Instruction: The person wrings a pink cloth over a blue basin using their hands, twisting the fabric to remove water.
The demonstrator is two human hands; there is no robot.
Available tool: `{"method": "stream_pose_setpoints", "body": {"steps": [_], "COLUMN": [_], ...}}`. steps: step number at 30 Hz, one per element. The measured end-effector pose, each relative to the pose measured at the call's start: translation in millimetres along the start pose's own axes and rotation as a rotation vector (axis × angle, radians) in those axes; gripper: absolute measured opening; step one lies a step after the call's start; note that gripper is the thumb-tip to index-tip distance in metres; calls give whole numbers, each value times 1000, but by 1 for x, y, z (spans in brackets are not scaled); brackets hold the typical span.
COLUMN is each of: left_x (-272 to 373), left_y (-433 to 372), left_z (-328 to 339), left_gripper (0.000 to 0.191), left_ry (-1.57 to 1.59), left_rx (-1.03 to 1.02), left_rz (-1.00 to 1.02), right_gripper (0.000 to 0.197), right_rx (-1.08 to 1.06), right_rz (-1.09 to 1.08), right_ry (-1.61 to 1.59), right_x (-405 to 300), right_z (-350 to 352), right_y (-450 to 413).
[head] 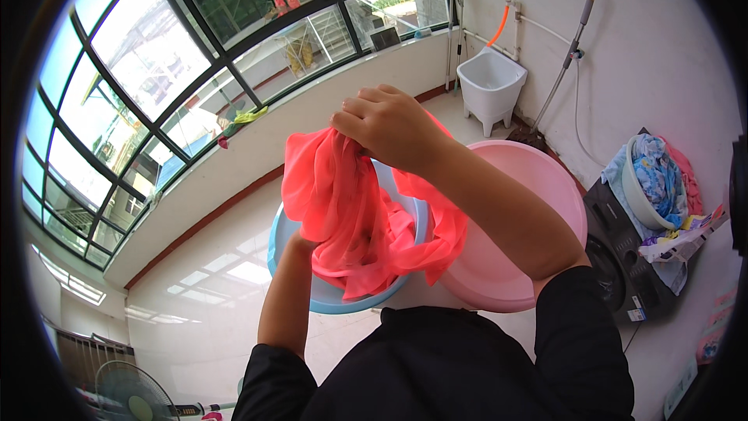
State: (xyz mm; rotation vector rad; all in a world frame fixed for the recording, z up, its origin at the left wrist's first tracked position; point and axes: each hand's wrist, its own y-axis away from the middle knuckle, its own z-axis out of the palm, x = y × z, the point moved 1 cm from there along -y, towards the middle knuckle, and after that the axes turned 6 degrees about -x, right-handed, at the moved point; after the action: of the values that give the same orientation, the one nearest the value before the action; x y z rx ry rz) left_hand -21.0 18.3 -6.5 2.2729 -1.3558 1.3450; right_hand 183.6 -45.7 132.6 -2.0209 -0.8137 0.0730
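My right hand is raised and grips a bunched length of sheer coral-red fabric near its top. The cloth hangs in folds from it. Only the wrist edge of my left hand shows; the fingers are hidden by the fabric, lower and to the left. Below both hands is a light blue plastic basin, with more of the coral cloth lying in it. Part of the cloth drapes over the basin's right rim, towards a large pink plastic basin beside it.
A white mop sink and a long-handled mop stand by the far wall. At right, a dark front-loading washing machine carries a pale basin of clothes. Windows line the left; an electric fan is lower left.
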Motion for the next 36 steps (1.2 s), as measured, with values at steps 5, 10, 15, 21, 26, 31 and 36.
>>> {"method": "stream_pose_setpoints", "body": {"steps": [5, 10, 15, 21, 26, 31, 36], "left_x": [-43, -4, 69, 122, 112, 35, 8], "left_y": [58, 72, 42, 32, 50, 79, 109], "left_z": [18, 15, -16, -48, -49, -19, 1], "left_gripper": [56, 58, 44, 32, 37, 35, 33], "left_ry": [236, 444, 74, -852, -1025, -955, -784], "left_rx": [-545, -476, -31, 591, 712, 424, 474], "left_rz": [-302, -326, -382, -119, -63, -306, -386], "right_gripper": [12, 18, 21, 24, 24, 33, 85], "right_rx": [-38, -57, -39, 208, -1, -543, -904], "right_rz": [-106, -178, 38, -67, -13, 241, 339], "right_ry": [53, 145, 290, 371, 227, -143, -211], "right_x": [13, 43, 66, 67, 43, 3, -47], "right_z": [3, 4, 5, -58, -60, 34, 56], "right_y": [21, 63, 117, 55, 37, 132, 146]}}
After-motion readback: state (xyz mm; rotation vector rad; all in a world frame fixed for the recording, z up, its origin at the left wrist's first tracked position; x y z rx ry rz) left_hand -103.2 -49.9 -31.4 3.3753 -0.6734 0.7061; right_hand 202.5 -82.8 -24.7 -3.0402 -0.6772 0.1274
